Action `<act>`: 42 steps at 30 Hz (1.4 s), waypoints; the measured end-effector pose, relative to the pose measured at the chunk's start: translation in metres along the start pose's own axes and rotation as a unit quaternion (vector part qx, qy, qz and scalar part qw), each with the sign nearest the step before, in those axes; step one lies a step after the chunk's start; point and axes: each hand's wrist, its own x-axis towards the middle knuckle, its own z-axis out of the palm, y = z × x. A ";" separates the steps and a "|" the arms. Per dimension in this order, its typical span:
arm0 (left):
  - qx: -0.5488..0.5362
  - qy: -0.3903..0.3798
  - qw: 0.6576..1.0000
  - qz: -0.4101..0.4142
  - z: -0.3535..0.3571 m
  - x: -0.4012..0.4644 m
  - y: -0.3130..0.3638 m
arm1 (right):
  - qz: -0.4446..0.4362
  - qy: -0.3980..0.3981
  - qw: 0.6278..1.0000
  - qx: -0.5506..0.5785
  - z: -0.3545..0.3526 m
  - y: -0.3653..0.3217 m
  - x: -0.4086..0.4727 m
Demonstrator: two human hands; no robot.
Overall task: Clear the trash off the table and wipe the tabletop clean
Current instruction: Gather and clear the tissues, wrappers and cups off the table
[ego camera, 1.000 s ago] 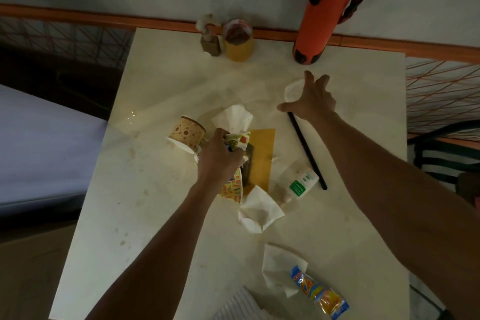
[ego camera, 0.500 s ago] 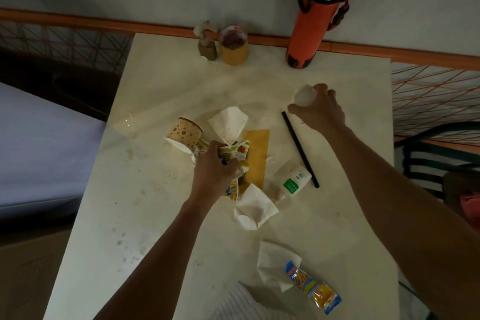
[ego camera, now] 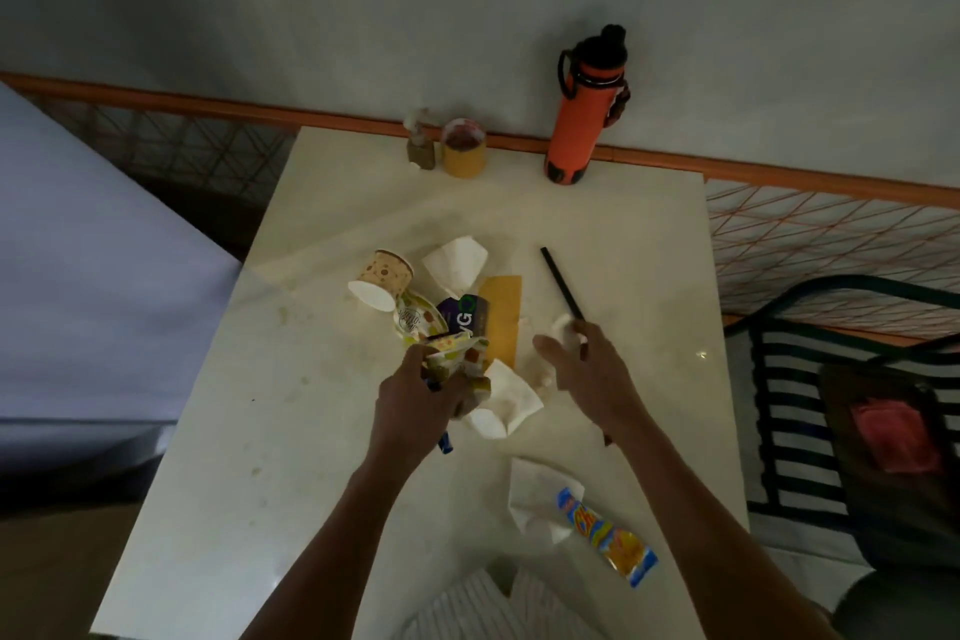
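Observation:
The pale tabletop [ego camera: 291, 431] is stained and littered. My left hand [ego camera: 415, 405] is shut on a bunch of crumpled colourful wrappers [ego camera: 457, 348] at the middle of the table. My right hand [ego camera: 587, 369] is just right of it, fingers loosely curled on a small white tissue ball [ego camera: 567, 327]. Around them lie a tipped patterned paper cup [ego camera: 382, 278], a flattened cup [ego camera: 415, 320], a dark purple packet [ego camera: 462, 317], a yellow paper [ego camera: 501, 317], a black straw [ego camera: 561, 283], white napkins [ego camera: 457, 260] [ego camera: 506, 398] [ego camera: 535, 494] and a bright snack wrapper [ego camera: 605, 535].
An orange bottle [ego camera: 582, 120], a yellow cup [ego camera: 464, 151] and a small brown holder [ego camera: 420, 148] stand at the table's far edge by the wall. A dark slatted chair [ego camera: 831, 379] is at the right. Striped cloth [ego camera: 488, 608] lies at the near edge.
My right hand closed on the tissue ball beyond the straw and carried it back toward the middle. My left hand drew the wrappers nearer, uncovering the purple packet.

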 end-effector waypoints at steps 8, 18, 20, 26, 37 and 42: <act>-0.025 -0.039 0.999 0.003 -0.004 -0.056 -0.036 | 0.067 -0.026 0.988 0.137 0.032 0.031 -0.080; -0.017 -0.095 0.995 0.024 -0.007 -0.132 -0.082 | 0.085 -0.035 0.979 0.181 0.066 0.079 -0.157; -0.020 -0.086 0.996 0.022 -0.011 -0.148 -0.092 | 0.079 -0.035 0.979 0.183 0.076 0.086 -0.169; -0.032 -0.034 0.999 0.017 -0.015 -0.190 -0.124 | 0.067 -0.059 0.986 0.141 0.093 0.113 -0.201; 0.037 0.031 0.999 0.017 -0.039 -0.308 -0.199 | 0.061 -0.132 0.983 0.112 0.148 0.163 -0.304; 0.046 0.005 0.999 -0.012 -0.055 -0.341 -0.251 | 0.061 -0.178 0.979 0.078 0.188 0.183 -0.336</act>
